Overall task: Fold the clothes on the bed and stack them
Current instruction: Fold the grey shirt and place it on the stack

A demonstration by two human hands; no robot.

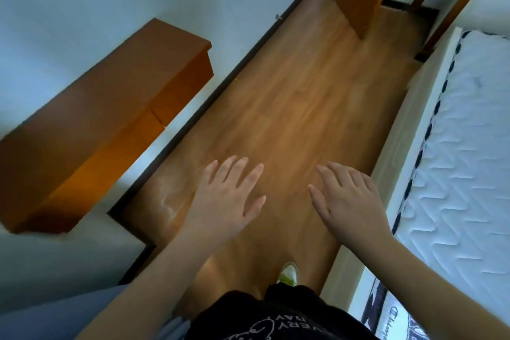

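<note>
Here, we see two empty hands held out, palms down, above a wood floor.
The left hand and right hand have fingers spread and relaxed, grasping nothing. The bed's white quilted mattress fills the right edge; a printed garment lies at lower right. A wooden cabinet sits upper left.

Two hands are counted — left hand, right hand — one shoe below them, one mattress right of the right hand.
</note>
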